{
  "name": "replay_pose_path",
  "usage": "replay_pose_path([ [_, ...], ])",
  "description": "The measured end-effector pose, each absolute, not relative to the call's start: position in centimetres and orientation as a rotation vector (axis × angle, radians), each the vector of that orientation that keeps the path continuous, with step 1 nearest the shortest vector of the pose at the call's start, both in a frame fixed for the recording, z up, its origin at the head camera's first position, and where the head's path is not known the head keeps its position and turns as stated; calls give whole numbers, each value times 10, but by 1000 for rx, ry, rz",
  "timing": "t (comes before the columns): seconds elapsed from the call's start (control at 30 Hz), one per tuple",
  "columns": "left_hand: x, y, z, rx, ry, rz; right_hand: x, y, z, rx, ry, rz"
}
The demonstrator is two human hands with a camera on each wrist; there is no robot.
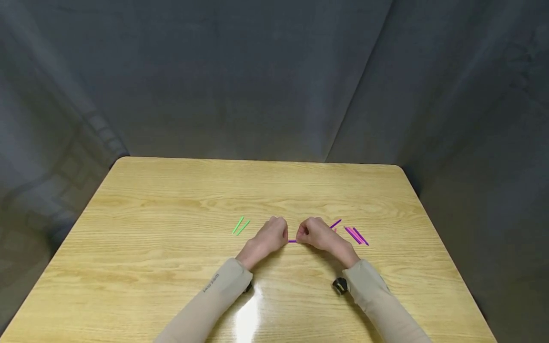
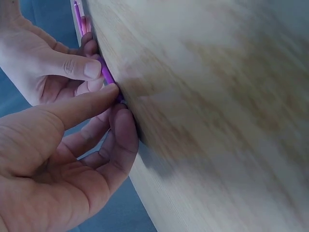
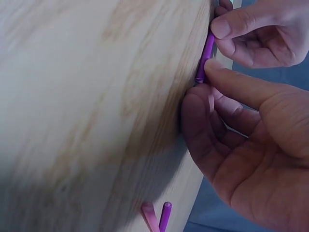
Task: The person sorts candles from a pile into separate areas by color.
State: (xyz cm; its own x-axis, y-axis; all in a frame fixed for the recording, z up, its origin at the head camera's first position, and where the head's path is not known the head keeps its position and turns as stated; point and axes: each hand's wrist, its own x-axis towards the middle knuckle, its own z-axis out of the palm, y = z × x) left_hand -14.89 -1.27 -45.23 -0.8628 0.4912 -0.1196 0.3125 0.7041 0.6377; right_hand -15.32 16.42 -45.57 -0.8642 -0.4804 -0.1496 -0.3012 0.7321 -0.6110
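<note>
Only the wrist views clearly reveal the left hand (image 2: pixel 65 171) and right hand (image 3: pixel 256 157) pinching one purple stick (image 3: pixel 206 53).

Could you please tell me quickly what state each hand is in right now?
Left hand: closed, pinching one end of a purple stick.
Right hand: closed, pinching the same stick's other end.

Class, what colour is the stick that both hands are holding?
The stick is purple; it shows best in the right wrist view.

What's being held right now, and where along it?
A purple stick, pinched near its two ends: left hand at one, right hand at the other.
</note>
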Motion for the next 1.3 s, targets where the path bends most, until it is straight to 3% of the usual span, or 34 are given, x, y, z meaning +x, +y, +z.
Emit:
replay_pose_path([
  [0.37,-146,-10,-455,617,2654,903,-146,168,-458,-554,2697,-895],
  [1.0,-150,-16,-449,353,2498,1105,-118,209,-456,-381,2813,-910],
  [1.3,-155,-17,-447,278,2527,1093,-95,211,-460,-413,2513,-1088],
])
